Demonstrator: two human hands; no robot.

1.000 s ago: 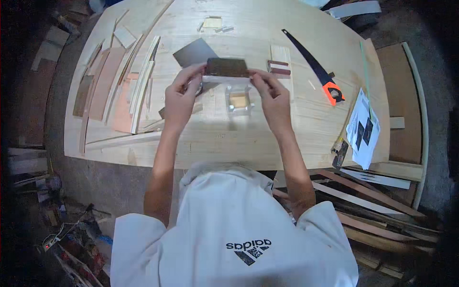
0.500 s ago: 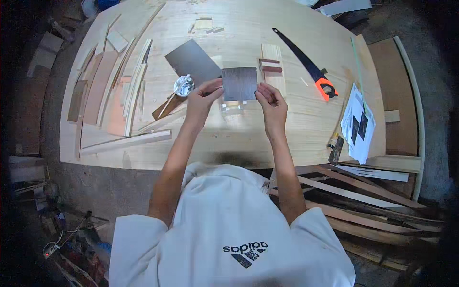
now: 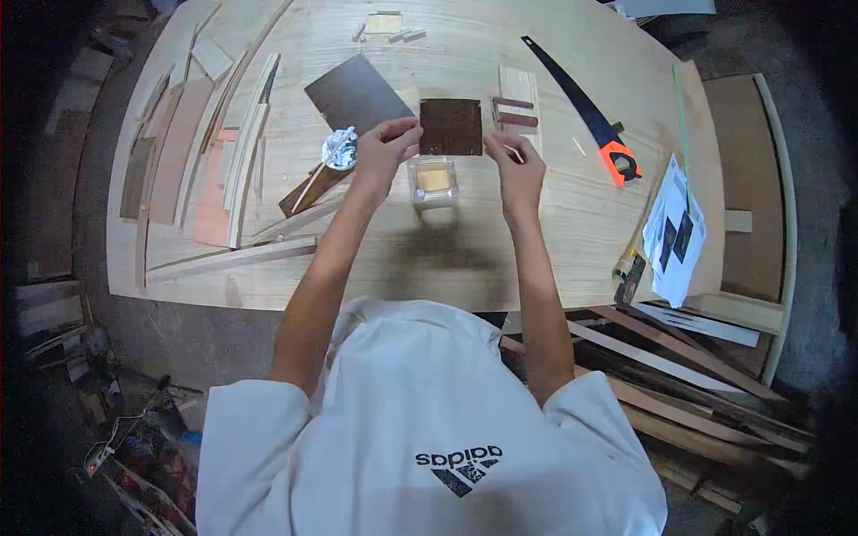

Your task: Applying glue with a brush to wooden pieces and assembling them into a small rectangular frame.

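A dark brown square panel (image 3: 450,127) is held up by its two side edges, away from my body. My left hand (image 3: 386,154) pinches its left edge, and my right hand (image 3: 518,170) has its thumb and fingers closed at the right edge. Just below the panel stands a small clear box (image 3: 434,198) with a pale yellowish square showing inside. Beside my left hand is a foil-covered cup (image 3: 340,150) with a thin stick across it. Behind that hand a larger grey-brown sheet (image 3: 356,89) lies flat.
A handsaw (image 3: 581,112) with an orange handle lies to the right, near a printed paper (image 3: 672,241). Two reddish-brown strips (image 3: 516,112) rest on a pale board. Several wooden strips (image 3: 250,174) lie at left. Small wood offcuts (image 3: 384,24) sit at the far side.
Both hands have carried the panel slightly farther from my body. Its face now looks darker brown, and more of the clear box shows below it.
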